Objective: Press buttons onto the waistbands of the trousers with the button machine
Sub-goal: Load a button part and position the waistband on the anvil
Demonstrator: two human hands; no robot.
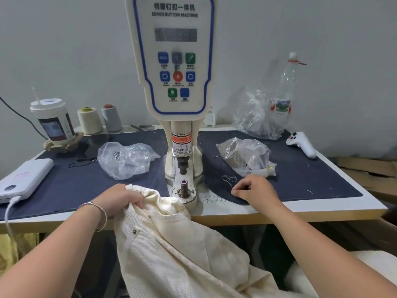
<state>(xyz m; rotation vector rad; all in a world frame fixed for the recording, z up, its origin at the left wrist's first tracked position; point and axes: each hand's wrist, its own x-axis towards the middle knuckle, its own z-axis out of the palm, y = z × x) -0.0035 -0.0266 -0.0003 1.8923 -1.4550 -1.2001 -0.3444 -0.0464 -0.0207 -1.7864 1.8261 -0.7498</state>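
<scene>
The left hand (pixel 123 197) has its grip clamped on a bunched fold of the cream trousers (pixel 171 244), fingers curled into the cloth at its top edge, just left of the button machine (pixel 175 61). A thin bangle (pixel 98 214) circles that wrist. The right hand (pixel 255 190) holds nothing that shows; its fingers are loosely curled, with the fingertips resting on the dark blue mat (pixel 300 173) to the right of the machine's base.

The trousers hang off the front edge of the surface (pixel 300 209), their long axis running from the held fold beside the machine down and to the right, toward the person's lap. The upper edge touches the machine's lower die (pixel 184 187) post from the left but does not cover it. One small dark button (pixel 135 231) already sits on the cloth below the left hand.

Above the die stands the punch, apart from it, under a warning label. Left of the machine lies a clear plastic bag (pixel 126 158) with a few small metal pieces inside. Right of it lies a second clear bag (pixel 245 155) filled with small brownish parts, and behind that a crumpled bag (pixel 257 117) and a plastic bottle (pixel 285 91); their contents are unclear. Far left of the machine sit a lidded cup (pixel 52 121) with a straw, two thread cones (pixel 90 120), and a white power bank (pixel 23 179) with its cable. A white controller (pixel 301 144) lies far right.
</scene>
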